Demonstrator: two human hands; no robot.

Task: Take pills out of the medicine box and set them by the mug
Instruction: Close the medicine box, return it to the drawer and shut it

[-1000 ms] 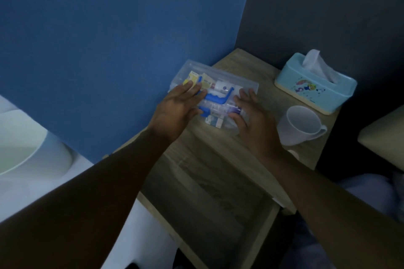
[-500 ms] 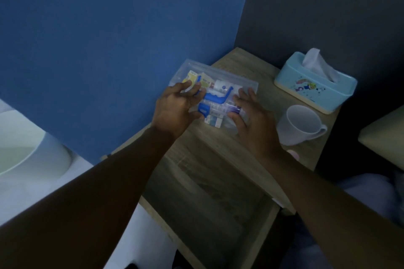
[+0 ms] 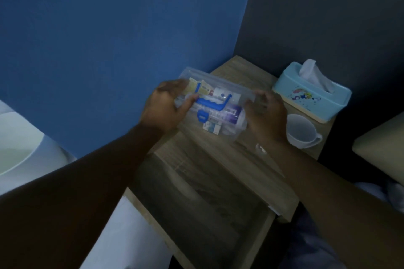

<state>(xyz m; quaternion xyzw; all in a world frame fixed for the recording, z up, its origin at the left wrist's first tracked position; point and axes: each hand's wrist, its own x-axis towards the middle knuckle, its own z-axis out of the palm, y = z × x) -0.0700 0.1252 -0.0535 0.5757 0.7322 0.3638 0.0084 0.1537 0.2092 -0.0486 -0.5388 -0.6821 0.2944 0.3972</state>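
A clear plastic medicine box (image 3: 218, 102) with a blue handle and a blue latch sits at the back left of the wooden bedside table (image 3: 218, 159). Packets and small cartons show through its lid. My left hand (image 3: 166, 107) grips the box's left end, thumb beside the handle. My right hand (image 3: 264, 113) grips its right end. The box is blurred and looks tilted. A white mug (image 3: 302, 131) stands just right of my right hand. A small pale item (image 3: 261, 148) lies on the table by my right wrist.
A light blue tissue box (image 3: 312, 91) stands at the table's back right. Below the tabletop a drawer (image 3: 196, 203) is pulled out toward me. A blue wall borders the table on the left, a dark wall behind. A beige cushion edge (image 3: 382, 150) shows at right.
Both hands moved from resting on top of the box to gripping its two ends. The box has shifted and tilted slightly.
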